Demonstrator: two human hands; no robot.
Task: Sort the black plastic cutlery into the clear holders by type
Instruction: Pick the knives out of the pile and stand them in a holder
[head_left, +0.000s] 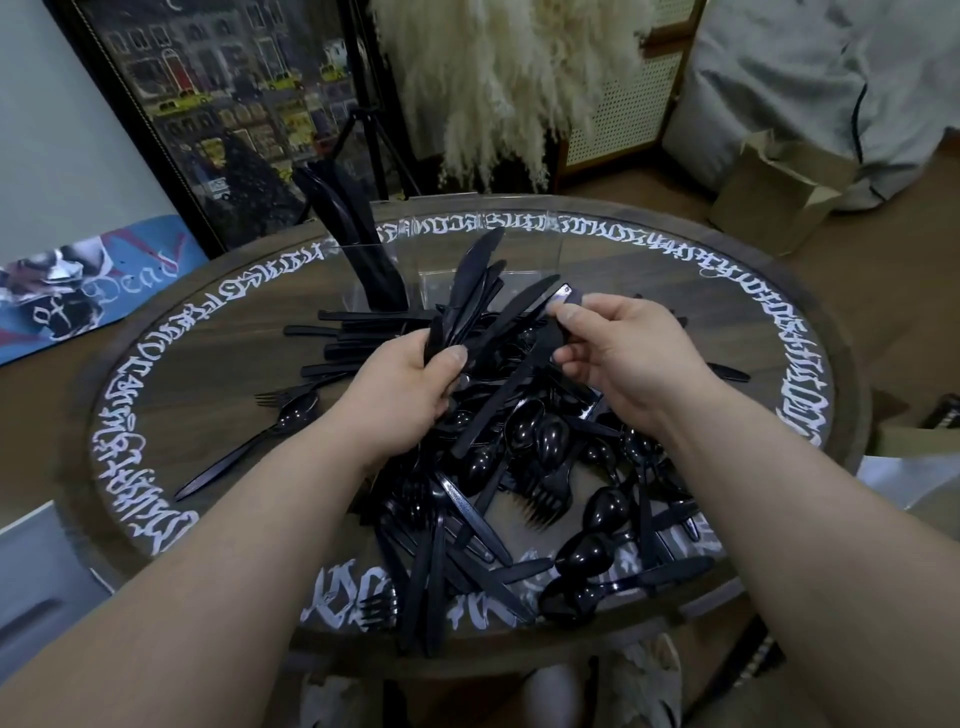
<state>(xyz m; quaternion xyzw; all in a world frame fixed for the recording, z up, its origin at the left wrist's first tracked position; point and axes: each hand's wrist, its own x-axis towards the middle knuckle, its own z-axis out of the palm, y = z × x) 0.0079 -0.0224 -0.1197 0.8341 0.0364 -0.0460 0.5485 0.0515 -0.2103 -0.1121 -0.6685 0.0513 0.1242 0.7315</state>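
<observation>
A heap of black plastic cutlery (524, 483) covers the middle of the round table (218, 364): knives, spoons and forks mixed. My left hand (410, 384) grips a bundle of black knives (467, 286) that fans upward. My right hand (618, 348) pinches one black knife (519, 317) by its handle end, beside the bundle. A clear holder (363, 280) at the back left of the table has several black knives standing in it. A second clear holder (519, 249) stands to its right; I cannot tell what it contains.
A lone spoon (260, 441) and a fork (280, 397) lie at the table's left. Behind the table stand a framed picture (208, 104), a tripod (363, 114) and pampas grass (498, 78). A cardboard box (774, 192) sits on the floor at right.
</observation>
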